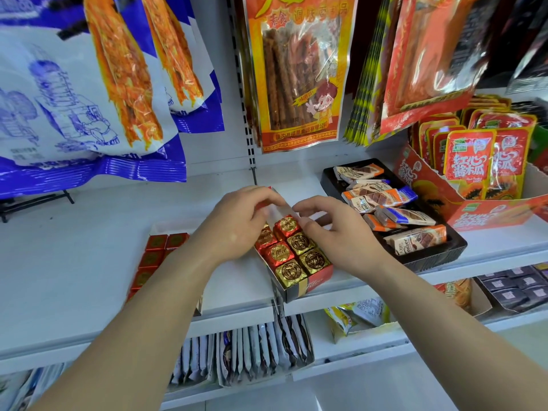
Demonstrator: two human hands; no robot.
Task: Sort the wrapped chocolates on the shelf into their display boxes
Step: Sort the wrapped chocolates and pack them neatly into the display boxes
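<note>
A narrow red display box (pixel 314 284) lies on the white shelf, filled with red and gold foil-wrapped square chocolates (pixel 299 243). My left hand (pixel 237 223) rests on the box's left side, fingers curled over its far end. My right hand (pixel 335 229) sits at the box's right side, fingertips touching the red-wrapped chocolate (pixel 287 225) at the far end. A second white box (pixel 161 229) at the left holds red-wrapped chocolates (pixel 154 250), partly hidden by my left forearm.
A black tray (pixel 430 256) of wrapped wafer bars stands right of the box. A red carton (pixel 480 209) of snack packs is further right. Snack bags (pixel 299 72) hang above. The shelf edge (pixel 231 318) lies below, with packets on the lower shelf.
</note>
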